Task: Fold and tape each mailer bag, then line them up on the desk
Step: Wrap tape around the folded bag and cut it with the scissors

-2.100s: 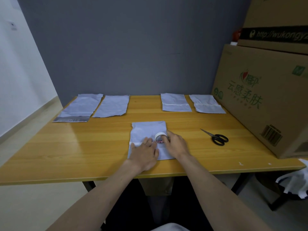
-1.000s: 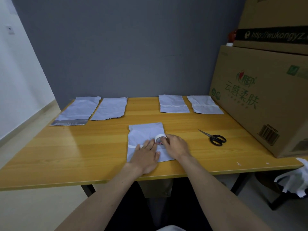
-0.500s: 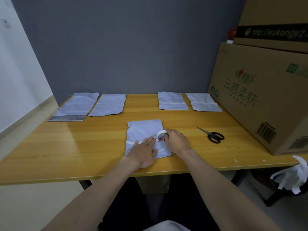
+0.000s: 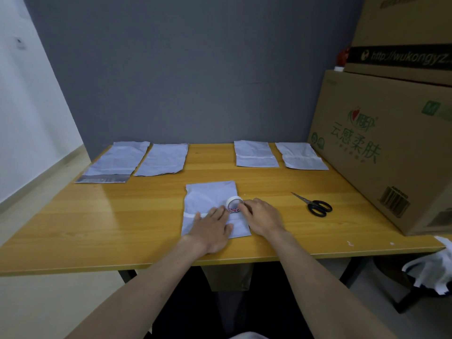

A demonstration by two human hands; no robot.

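mailer bag (image 4: 210,196): pale grey, folded flat | white tape strip across fold

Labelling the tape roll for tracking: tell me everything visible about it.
The tape roll is a small white ring with a red-and-dark printed core, tilted on edge on the folded mailer bag. A white tape strip runs left from it across the bag. The right hand holds it; the left hand presses the strip flat beside it.

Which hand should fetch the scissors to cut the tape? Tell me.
Probably right. The scissors lie on its side of the desk. But the right hand holds the tape roll, while the left hand presses the mailer bag.
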